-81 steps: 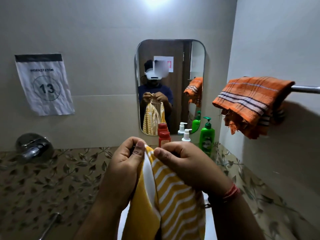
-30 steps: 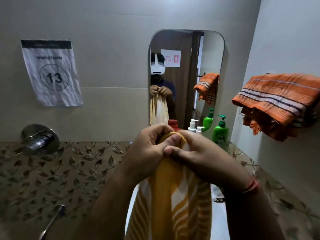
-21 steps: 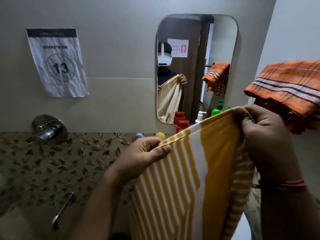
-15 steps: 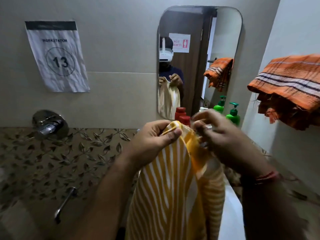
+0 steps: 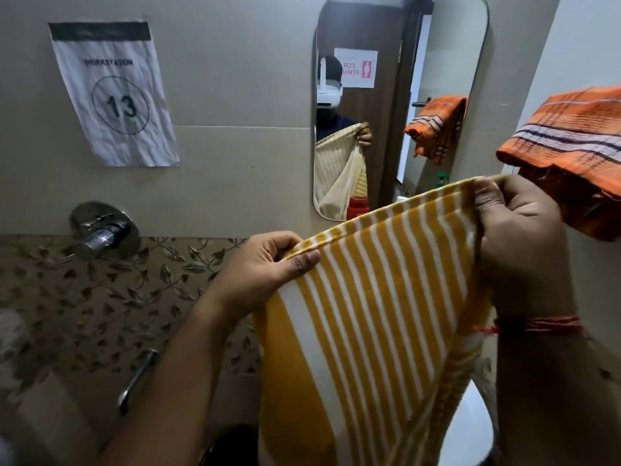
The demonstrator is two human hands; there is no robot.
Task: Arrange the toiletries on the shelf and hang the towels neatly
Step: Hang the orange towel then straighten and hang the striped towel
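Observation:
I hold a yellow and white striped towel [image 5: 373, 304] stretched out in front of me, hanging down from its top edge. My left hand [image 5: 265, 264] pinches the left corner of that edge. My right hand [image 5: 514, 227] grips the right corner, higher up and just below the orange striped towel [image 5: 571, 142] that hangs bunched on the right wall. The yellow towel hides the toiletries on the shelf; only a red bottle cap [image 5: 358, 206] and a bit of a green bottle [image 5: 443, 179] show above it.
A tall mirror [image 5: 400, 95] hangs on the back wall straight ahead. A paper sign with the number 13 [image 5: 114, 95] is taped to the left. A chrome tap fitting [image 5: 102, 230] sticks out of the wall at left, with a metal handle [image 5: 136, 381] lower down.
My hands were together at the towel's top, bunching it. They have now moved apart, the right one up and to the right, and the towel is spread flat between them.

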